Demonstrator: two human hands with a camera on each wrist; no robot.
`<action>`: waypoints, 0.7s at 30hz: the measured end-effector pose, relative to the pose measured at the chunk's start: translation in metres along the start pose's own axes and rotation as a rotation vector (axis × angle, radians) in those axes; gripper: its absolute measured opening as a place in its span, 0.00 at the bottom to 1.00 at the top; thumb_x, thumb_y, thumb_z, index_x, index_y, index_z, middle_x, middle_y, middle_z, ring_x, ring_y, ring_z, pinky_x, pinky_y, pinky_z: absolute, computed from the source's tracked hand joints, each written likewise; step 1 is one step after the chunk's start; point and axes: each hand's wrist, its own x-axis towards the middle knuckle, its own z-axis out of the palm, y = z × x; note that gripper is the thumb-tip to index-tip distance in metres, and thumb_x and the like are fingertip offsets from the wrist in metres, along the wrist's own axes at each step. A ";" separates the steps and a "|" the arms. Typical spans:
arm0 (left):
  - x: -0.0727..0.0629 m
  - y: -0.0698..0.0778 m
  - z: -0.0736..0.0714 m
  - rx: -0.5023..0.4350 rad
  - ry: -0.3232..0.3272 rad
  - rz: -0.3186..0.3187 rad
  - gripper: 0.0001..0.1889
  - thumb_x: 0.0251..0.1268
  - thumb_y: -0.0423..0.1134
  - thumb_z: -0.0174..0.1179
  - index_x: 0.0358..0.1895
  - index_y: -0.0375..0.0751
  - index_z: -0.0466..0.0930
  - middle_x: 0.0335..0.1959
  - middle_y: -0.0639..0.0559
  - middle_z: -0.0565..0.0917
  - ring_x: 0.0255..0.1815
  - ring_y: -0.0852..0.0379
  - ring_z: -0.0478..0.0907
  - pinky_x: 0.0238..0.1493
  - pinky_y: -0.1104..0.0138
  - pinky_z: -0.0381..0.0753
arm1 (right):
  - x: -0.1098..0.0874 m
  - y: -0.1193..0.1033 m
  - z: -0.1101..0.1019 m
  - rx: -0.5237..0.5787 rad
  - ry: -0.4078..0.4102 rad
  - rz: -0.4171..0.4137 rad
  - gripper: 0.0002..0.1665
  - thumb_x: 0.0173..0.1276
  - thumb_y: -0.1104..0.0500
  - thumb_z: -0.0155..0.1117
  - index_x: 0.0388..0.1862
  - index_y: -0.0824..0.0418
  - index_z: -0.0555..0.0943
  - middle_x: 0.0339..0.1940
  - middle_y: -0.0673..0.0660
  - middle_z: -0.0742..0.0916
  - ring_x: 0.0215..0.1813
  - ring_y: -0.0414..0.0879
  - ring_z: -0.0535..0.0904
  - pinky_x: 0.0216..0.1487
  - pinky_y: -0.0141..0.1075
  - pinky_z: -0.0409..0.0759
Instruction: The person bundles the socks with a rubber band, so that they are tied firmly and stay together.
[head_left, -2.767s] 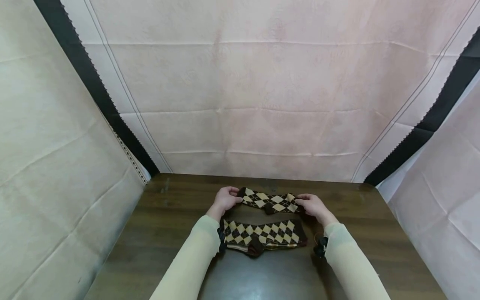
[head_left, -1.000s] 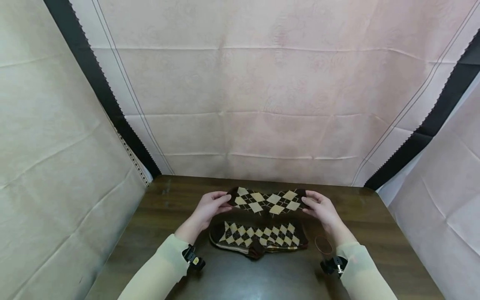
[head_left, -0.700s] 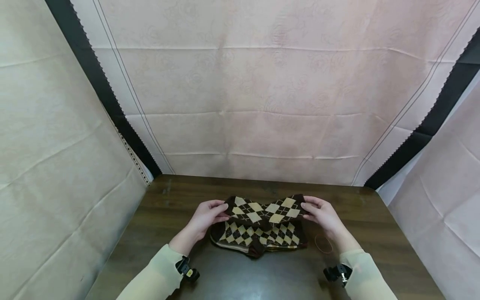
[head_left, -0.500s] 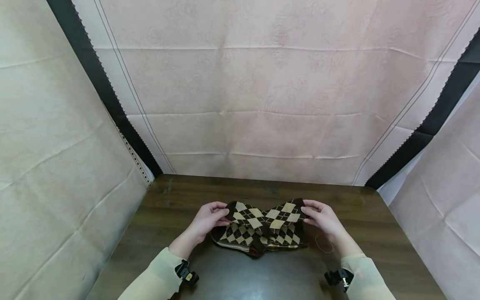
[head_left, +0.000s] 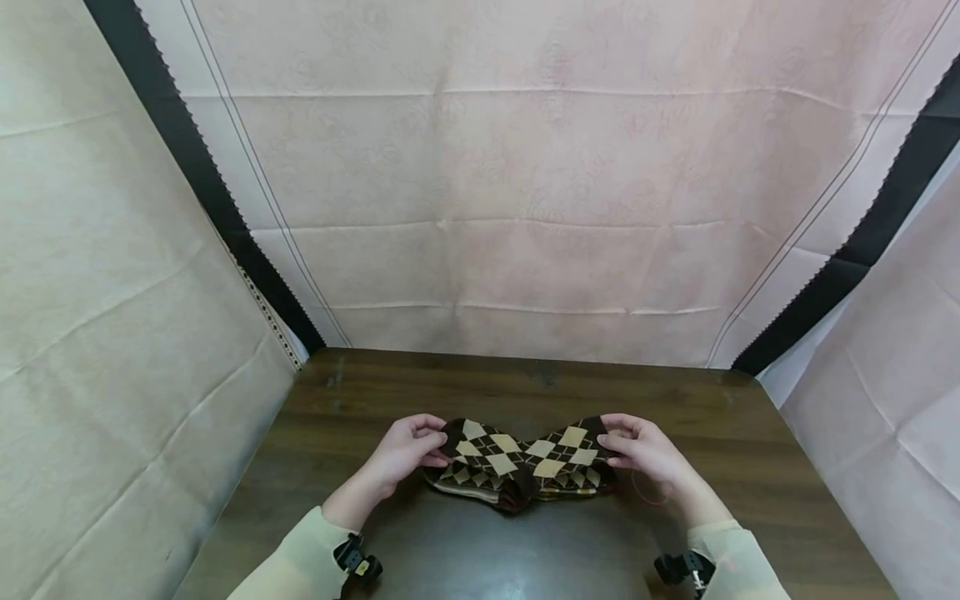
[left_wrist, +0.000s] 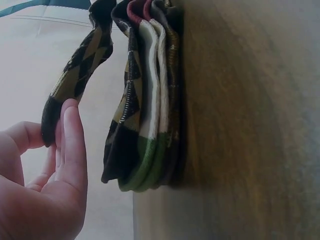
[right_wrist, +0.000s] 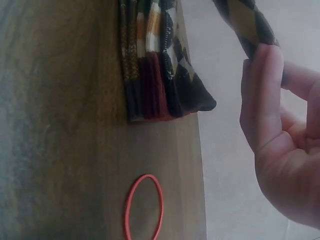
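A dark brown argyle sock with cream diamonds (head_left: pixel 495 450) hangs stretched sideways between my hands, sagging in the middle. My left hand (head_left: pixel 408 450) pinches its left end between thumb and fingers; my right hand (head_left: pixel 640 448) pinches the right end. Below lies a flat stack of socks (left_wrist: pixel 150 100), topped by another argyle one, with white, green and dark red parts in the layers under it. Both wrist views show a gap between the held sock and the stack. From the head, the held sock hides most of the stack's top.
A thin red rubber band (right_wrist: pixel 128 205) lies on the wooden table (head_left: pixel 480 558), right of the stack. Pale fabric walls (head_left: pixel 525 250) with dark edge strips stand behind the table and along both sides.
Both hands have raised the argyle sock from the table behind the stack. They have since brought it nearer and lower, over the stack. The stack and the rubber band have stayed put.
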 end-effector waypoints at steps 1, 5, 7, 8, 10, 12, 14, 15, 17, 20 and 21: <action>-0.001 0.000 0.000 0.000 -0.001 -0.001 0.17 0.77 0.29 0.58 0.62 0.22 0.74 0.47 0.37 0.89 0.38 0.45 0.91 0.45 0.56 0.91 | -0.001 0.000 0.000 -0.002 -0.007 -0.002 0.35 0.79 0.62 0.67 0.77 0.76 0.67 0.55 0.63 0.86 0.48 0.44 0.86 0.46 0.38 0.89; -0.003 -0.002 -0.002 0.004 0.003 0.002 0.17 0.77 0.29 0.58 0.62 0.22 0.74 0.47 0.37 0.89 0.39 0.44 0.91 0.45 0.56 0.91 | -0.002 0.001 0.002 0.004 -0.027 -0.010 0.35 0.80 0.62 0.66 0.78 0.76 0.66 0.53 0.62 0.87 0.48 0.44 0.87 0.47 0.38 0.89; -0.004 -0.003 -0.003 0.008 0.008 0.002 0.18 0.77 0.29 0.59 0.62 0.22 0.74 0.47 0.37 0.89 0.39 0.44 0.91 0.45 0.56 0.91 | -0.001 0.001 0.003 0.008 -0.033 -0.014 0.35 0.80 0.62 0.66 0.78 0.76 0.65 0.54 0.62 0.87 0.48 0.44 0.87 0.48 0.38 0.89; -0.004 -0.004 -0.003 0.009 0.008 0.003 0.18 0.77 0.29 0.59 0.62 0.22 0.74 0.47 0.37 0.89 0.39 0.43 0.91 0.45 0.56 0.91 | -0.001 0.002 0.003 0.008 -0.035 -0.015 0.35 0.81 0.62 0.66 0.78 0.76 0.65 0.54 0.62 0.86 0.48 0.44 0.87 0.48 0.38 0.89; -0.005 -0.005 -0.004 0.013 0.008 0.003 0.18 0.77 0.30 0.59 0.62 0.22 0.74 0.47 0.37 0.89 0.39 0.43 0.91 0.45 0.56 0.91 | -0.001 0.003 0.004 0.008 -0.040 -0.013 0.35 0.81 0.62 0.66 0.78 0.76 0.66 0.54 0.62 0.86 0.49 0.44 0.86 0.48 0.38 0.89; -0.005 -0.007 -0.004 0.017 0.007 0.006 0.18 0.77 0.30 0.59 0.62 0.22 0.74 0.47 0.37 0.89 0.39 0.43 0.91 0.45 0.56 0.91 | 0.000 0.004 0.005 0.012 -0.041 -0.005 0.34 0.80 0.62 0.66 0.77 0.75 0.66 0.53 0.62 0.86 0.49 0.44 0.87 0.47 0.38 0.89; -0.005 -0.008 -0.005 0.020 0.010 0.007 0.17 0.77 0.30 0.59 0.62 0.22 0.74 0.47 0.37 0.89 0.39 0.43 0.91 0.45 0.56 0.91 | 0.001 0.006 0.006 0.013 -0.044 -0.003 0.34 0.80 0.63 0.67 0.76 0.76 0.67 0.50 0.61 0.86 0.48 0.45 0.87 0.47 0.38 0.89; -0.005 -0.009 -0.006 0.020 0.014 0.004 0.17 0.77 0.29 0.59 0.62 0.22 0.74 0.47 0.37 0.89 0.39 0.43 0.91 0.45 0.56 0.91 | 0.002 0.007 0.007 0.012 -0.046 -0.004 0.34 0.80 0.63 0.67 0.76 0.76 0.67 0.49 0.60 0.86 0.47 0.45 0.87 0.47 0.38 0.89; -0.006 -0.011 -0.007 0.021 0.020 0.003 0.17 0.77 0.29 0.59 0.62 0.22 0.74 0.47 0.37 0.89 0.39 0.43 0.91 0.44 0.57 0.91 | 0.003 0.009 0.007 0.010 -0.051 -0.010 0.33 0.79 0.63 0.67 0.75 0.77 0.67 0.47 0.60 0.87 0.46 0.46 0.87 0.46 0.39 0.89; -0.006 -0.013 -0.007 0.023 0.033 -0.007 0.17 0.78 0.29 0.59 0.62 0.22 0.75 0.47 0.36 0.89 0.40 0.43 0.91 0.44 0.58 0.91 | 0.004 0.013 0.008 -0.001 -0.060 -0.021 0.33 0.79 0.65 0.67 0.74 0.78 0.67 0.46 0.59 0.87 0.45 0.46 0.87 0.45 0.39 0.89; -0.006 -0.014 -0.007 0.023 0.037 -0.008 0.16 0.78 0.29 0.59 0.62 0.22 0.75 0.47 0.36 0.89 0.40 0.43 0.91 0.44 0.58 0.91 | 0.004 0.014 0.009 -0.005 -0.060 -0.021 0.33 0.79 0.65 0.67 0.74 0.79 0.67 0.45 0.59 0.87 0.44 0.46 0.86 0.45 0.39 0.89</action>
